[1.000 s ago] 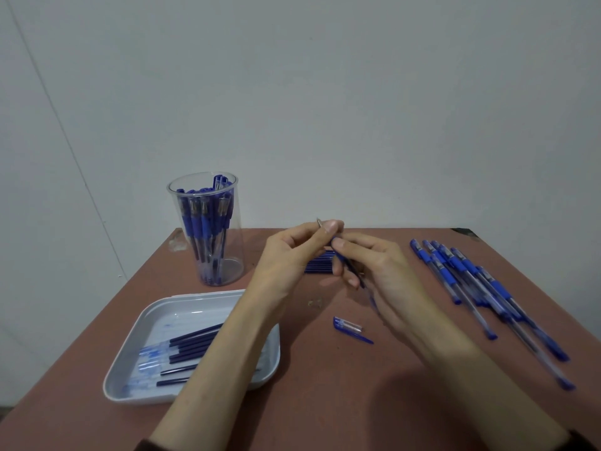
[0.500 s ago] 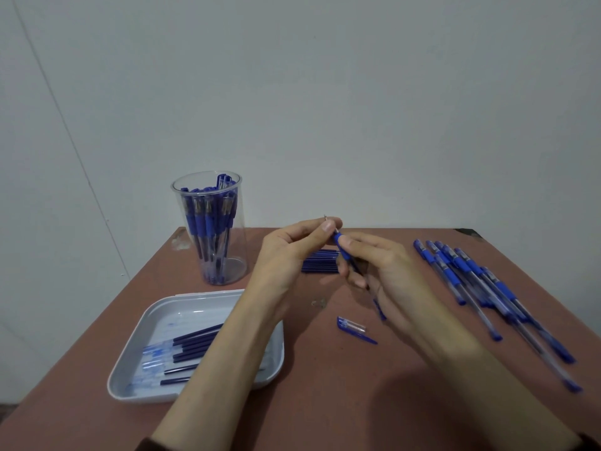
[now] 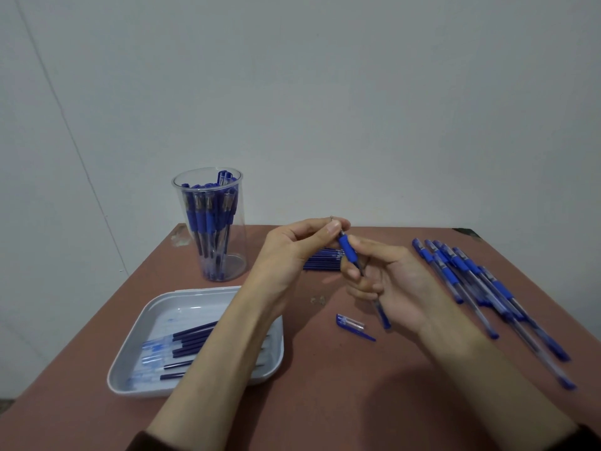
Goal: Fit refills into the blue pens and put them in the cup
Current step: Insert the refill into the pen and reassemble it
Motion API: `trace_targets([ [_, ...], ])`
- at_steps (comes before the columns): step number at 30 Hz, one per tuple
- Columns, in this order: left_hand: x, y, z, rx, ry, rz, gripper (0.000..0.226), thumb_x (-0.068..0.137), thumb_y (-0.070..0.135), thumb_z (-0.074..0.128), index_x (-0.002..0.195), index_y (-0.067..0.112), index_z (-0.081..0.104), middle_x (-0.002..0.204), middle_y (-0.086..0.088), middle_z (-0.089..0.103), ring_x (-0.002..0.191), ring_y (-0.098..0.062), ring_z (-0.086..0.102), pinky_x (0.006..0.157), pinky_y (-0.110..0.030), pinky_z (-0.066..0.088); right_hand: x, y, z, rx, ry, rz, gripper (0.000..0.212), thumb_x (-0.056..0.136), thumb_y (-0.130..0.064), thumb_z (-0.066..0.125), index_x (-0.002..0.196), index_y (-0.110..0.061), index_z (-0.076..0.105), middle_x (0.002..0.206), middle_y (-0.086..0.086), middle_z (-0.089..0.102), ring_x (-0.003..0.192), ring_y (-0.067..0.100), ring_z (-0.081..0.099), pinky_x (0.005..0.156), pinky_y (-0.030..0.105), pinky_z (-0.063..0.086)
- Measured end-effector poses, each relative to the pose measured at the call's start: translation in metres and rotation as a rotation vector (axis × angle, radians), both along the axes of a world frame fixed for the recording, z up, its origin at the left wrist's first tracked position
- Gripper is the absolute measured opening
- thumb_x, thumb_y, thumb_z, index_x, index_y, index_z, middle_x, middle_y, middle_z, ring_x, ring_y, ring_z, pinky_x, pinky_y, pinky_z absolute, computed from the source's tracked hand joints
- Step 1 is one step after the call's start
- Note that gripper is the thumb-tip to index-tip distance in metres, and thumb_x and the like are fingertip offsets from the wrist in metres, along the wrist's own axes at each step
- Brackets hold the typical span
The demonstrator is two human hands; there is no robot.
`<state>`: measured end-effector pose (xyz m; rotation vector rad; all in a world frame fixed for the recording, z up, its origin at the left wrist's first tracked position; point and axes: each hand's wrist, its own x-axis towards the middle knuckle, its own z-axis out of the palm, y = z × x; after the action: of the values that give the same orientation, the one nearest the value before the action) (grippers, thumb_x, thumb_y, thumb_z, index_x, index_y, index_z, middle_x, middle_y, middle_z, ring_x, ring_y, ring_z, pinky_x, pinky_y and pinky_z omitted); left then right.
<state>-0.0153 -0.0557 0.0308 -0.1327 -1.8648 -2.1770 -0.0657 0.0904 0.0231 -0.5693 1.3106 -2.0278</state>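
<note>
The person is holding one blue pen [image 3: 347, 249] in the air to the right of the cup [image 3: 236, 259], tilted with its tip end uppermost. The left hand [image 3: 292, 252] is pinching that upper end between thumb and fingertips. The right hand [image 3: 393, 281] is curling its fingers round the barrel below the blue grip. Both hands are gripping this one pen and nothing else.

Judging from this hold, the refill is probably sitting inside already and the tip piece is being seated or twisted tight. Whether it is fully home is too small to tell.

The cup is standing upright on the desk [image 3: 325, 392], holding a bunch of pens. A loose cap [image 3: 351, 324] is lying to the right of the cup and nearer the person. A stack of spare refills [image 3: 320, 260] is lying right of the cup, partly hidden behind the hands. A row of pens [image 3: 471, 281] is waiting farther right, well apart from the cup. A tray [image 3: 195, 292] with thin dark tubes is sitting just in front of the cup.

The next move is likely calling for one hand to free itself, pick up the cap and press it over the tip. The pen would then be going leftward to the cup, and since the cup is looking crowded, it will need aiming at a gap.
</note>
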Motion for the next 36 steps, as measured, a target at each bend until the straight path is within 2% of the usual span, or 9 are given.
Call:
trace_targets([
  [5, -0.004, -0.001, -0.006, -0.381, -0.112, 0.153, 0.025, 0.084, 0.024, 0.069, 0.107, 0.016, 0.069, 0.101, 0.000, 0.072, 0.093, -0.010, 0.066, 0.081, -0.018, 0.051, -0.012, 0.004, -0.003, 0.125, 0.030, -0.298, 0.023, 0.094, -0.021, 0.049, 0.093, -0.010, 0.069, 0.059, 0.002, 0.050, 0.038, 0.007, 0.028, 0.044, 0.021, 0.021],
  [9, 0.004, -0.001, -0.004, -0.730, -0.180, -0.105, 0.020, 0.075, 0.028, 0.078, 0.094, 0.022, 0.075, 0.082, 0.005, 0.071, 0.066, 0.000, 0.057, 0.070, -0.013, 0.045, -0.021, 0.011, -0.005, 0.072, -0.032, -0.430, 0.022, 0.096, -0.018, 0.048, 0.093, -0.009, 0.067, 0.059, 0.001, 0.051, 0.037, 0.007, 0.030, 0.038, 0.018, 0.025],
  [12, 0.002, 0.000, -0.009, -0.989, -0.202, -0.197, 0.028, 0.070, 0.036, 0.080, 0.097, 0.030, 0.075, 0.091, 0.009, 0.071, 0.079, -0.001, 0.060, 0.074, -0.015, 0.047, -0.023, 0.011, -0.006, 0.064, -0.035, -0.442, 0.022, 0.096, -0.017, 0.047, 0.093, -0.009, 0.067, 0.059, 0.001, 0.051, 0.037, 0.007, 0.031, 0.037, 0.018, 0.027],
  [14, -0.001, -0.001, -0.015, -1.099, -0.200, -0.232, 0.024, 0.068, 0.036, 0.081, 0.091, 0.031, 0.075, 0.093, 0.004, 0.070, 0.086, -0.011, 0.061, 0.081, -0.030, 0.051, -0.023, 0.011, -0.006, 0.065, -0.023, -0.439, 0.022, 0.097, -0.017, 0.047, 0.093, -0.009, 0.067, 0.059, 0.001, 0.052, 0.038, 0.007, 0.032, 0.037, 0.018, 0.028],
  [16, -0.003, -0.001, -0.019, -1.101, -0.188, -0.234, 0.014, 0.068, 0.029, 0.083, 0.078, 0.030, 0.073, 0.087, 0.000, 0.071, 0.079, -0.012, 0.062, 0.079, -0.036, 0.051, -0.023, 0.011, -0.006, 0.108, 0.034, -0.452, 0.020, 0.096, -0.017, 0.049, 0.094, -0.010, 0.067, 0.059, 0.002, 0.053, 0.039, 0.008, 0.034, 0.040, 0.020, 0.027],
  [20, -0.007, -0.003, -0.018, -0.909, -0.093, 0.097, 0.020, 0.074, 0.021, 0.080, 0.070, 0.029, 0.062, 0.066, 0.009, 0.064, 0.055, 0.004, 0.053, 0.061, -0.017, 0.045, -0.022, 0.010, -0.008, 0.343, 0.397, -0.568, 0.010, 0.090, -0.017, 0.062, 0.085, -0.021, 0.070, 0.060, -0.001, 0.059, 0.048, 0.011, 0.044, 0.052, 0.029, 0.033],
  [26, -0.009, -0.018, -0.013, -0.725, -0.014, 0.445, 0.014, 0.077, 0.013, 0.075, 0.089, 0.020, 0.074, 0.075, 0.009, 0.068, 0.067, 0.008, 0.058, 0.068, -0.011, 0.046, -0.019, 0.010, -0.015, 0.589, 0.944, -0.637, 0.014, 0.086, -0.021, 0.067, 0.090, -0.034, 0.071, 0.086, -0.014, 0.069, 0.088, 0.007, 0.063, 0.080, 0.030, 0.051],
  [29, -0.008, -0.017, -0.012, -0.762, -0.012, 0.448, 0.016, 0.078, 0.012, 0.074, 0.093, 0.019, 0.075, 0.079, 0.007, 0.069, 0.075, -0.001, 0.062, 0.070, -0.010, 0.046, -0.017, 0.008, -0.014, 0.644, 1.073, -0.663, 0.015, 0.085, -0.019, 0.067, 0.094, -0.029, 0.073, 0.089, -0.020, 0.067, 0.091, 0.009, 0.060, 0.084, 0.033, 0.049],
  [36, -0.006, -0.016, -0.011, -0.784, 0.003, 0.438, 0.018, 0.079, 0.013, 0.073, 0.095, 0.021, 0.076, 0.075, 0.012, 0.065, 0.065, 0.014, 0.056, 0.063, -0.001, 0.040, -0.014, 0.010, -0.010, 0.743, 1.153, -0.654, 0.014, 0.084, -0.022, 0.067, 0.094, -0.030, 0.073, 0.084, -0.020, 0.065, 0.089, 0.011, 0.056, 0.083, 0.035, 0.046],
])
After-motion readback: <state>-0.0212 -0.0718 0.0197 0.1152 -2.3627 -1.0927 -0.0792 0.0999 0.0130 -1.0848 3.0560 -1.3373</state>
